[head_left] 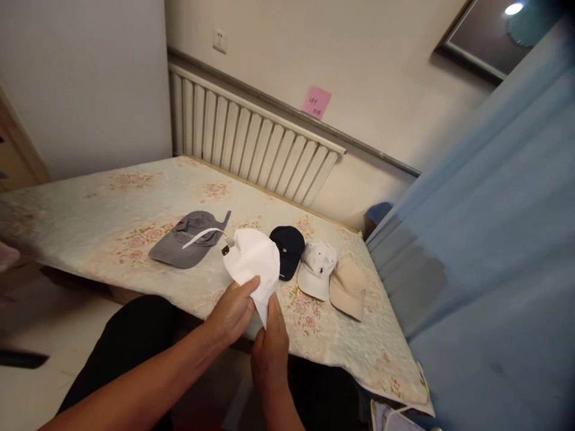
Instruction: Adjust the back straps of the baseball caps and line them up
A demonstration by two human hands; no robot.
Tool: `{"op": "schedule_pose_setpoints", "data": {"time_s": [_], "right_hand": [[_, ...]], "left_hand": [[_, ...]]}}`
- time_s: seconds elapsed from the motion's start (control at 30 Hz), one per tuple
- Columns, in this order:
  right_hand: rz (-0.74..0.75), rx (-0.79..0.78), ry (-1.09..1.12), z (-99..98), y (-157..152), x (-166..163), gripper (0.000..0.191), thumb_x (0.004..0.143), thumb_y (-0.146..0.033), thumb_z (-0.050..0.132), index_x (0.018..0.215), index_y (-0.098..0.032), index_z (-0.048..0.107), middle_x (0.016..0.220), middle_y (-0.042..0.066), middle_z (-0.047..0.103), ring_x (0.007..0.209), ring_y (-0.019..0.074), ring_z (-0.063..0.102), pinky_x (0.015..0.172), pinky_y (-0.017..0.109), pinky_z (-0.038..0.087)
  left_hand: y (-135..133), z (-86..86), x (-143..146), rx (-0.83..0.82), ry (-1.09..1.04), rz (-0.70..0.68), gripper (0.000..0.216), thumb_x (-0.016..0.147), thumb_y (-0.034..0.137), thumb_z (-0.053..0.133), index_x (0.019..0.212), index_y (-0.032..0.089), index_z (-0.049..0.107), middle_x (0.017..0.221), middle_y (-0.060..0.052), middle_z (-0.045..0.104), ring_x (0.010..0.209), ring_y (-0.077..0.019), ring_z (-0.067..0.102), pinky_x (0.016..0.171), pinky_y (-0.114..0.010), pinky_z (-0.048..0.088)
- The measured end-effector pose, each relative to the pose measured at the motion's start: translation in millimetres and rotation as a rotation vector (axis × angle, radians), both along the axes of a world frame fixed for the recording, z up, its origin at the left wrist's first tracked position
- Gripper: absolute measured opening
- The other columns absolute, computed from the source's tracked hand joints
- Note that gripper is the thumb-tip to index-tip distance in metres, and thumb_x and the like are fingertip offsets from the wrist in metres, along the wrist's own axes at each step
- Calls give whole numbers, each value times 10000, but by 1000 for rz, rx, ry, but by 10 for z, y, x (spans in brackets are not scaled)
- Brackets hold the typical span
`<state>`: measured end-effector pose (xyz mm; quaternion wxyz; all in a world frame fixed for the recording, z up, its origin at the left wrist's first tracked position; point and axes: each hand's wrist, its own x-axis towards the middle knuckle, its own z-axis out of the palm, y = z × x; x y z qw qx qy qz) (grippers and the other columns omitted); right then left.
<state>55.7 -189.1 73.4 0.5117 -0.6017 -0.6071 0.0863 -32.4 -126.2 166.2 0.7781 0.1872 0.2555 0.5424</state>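
A white baseball cap (256, 256) is held up over the bed's front edge, its brim pointing down toward me and its loose strap sticking out to the left. My left hand (233, 311) grips it near the brim, thumb on top. On the brim's right side, my right hand (272, 335) is closed around the edge. Behind and left lies a grey cap (188, 242) with its strap end raised. To the right sit a dark navy cap (288, 248), partly covered by the held one, a white cap with a small dark logo (317, 269), and a beige cap (348, 287).
The caps lie on a bed or table with a floral cover (108, 209). A radiator (251, 134) runs along the wall behind, below a pink note (317, 102). A blue curtain (485, 227) hangs at the right. A bit of another person's hand (8, 256) shows at the left edge.
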Motion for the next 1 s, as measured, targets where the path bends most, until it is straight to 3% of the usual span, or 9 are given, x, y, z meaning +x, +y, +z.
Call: {"op": "schedule_pose_setpoints", "data": {"time_s": [0.2,0.47,0.6,0.77,0.87,1.0], "right_hand": [[-103,-109,90,118,128,-63,547,883,-242,454,1416,-165,362,1461,123,408,1334,269,409,1087,498,336],[7,-133,331,70,145,-5,501,880,-252,481,1378,-277,438,1442,20,452,1338,225,407,1128,421,291],[7,-152,289,85,119,-16,517,889,-230,441,1405,-248,400,1446,36,446,1337,220,407,1115,417,309],[-65,-149,204,299,129,-67,549,890,-261,459,1427,-220,354,1403,93,494,1277,258,475,1036,420,385],[-57,-155,241,452,155,-76,495,905,-309,457,1395,-253,407,1340,75,560,1221,251,529,1003,388,410],[-36,-174,284,474,175,-53,457,932,-327,405,1384,-267,429,1307,54,589,1214,233,537,998,360,416]], "left_hand": [[-124,-110,146,69,-35,-37,437,766,183,678,1194,136,602,1158,-91,685,1104,-244,609,968,-320,449],[-2,94,31,-3,-43,33,400,783,119,643,1182,122,611,1121,-114,697,1069,-252,631,959,-340,476],[-28,115,44,-5,-54,27,360,811,143,623,1170,122,617,1156,-119,681,1100,-259,614,957,-338,479],[-122,77,133,64,-97,-7,436,795,157,646,1228,167,593,1197,-88,667,1164,-252,573,1015,-342,430],[-136,82,141,106,-108,-6,453,785,170,661,1233,194,595,1190,-63,673,1192,-243,551,1046,-335,398],[-97,152,97,96,-82,23,411,782,184,666,1190,180,615,1153,-60,690,1177,-242,560,1023,-323,413]]}}
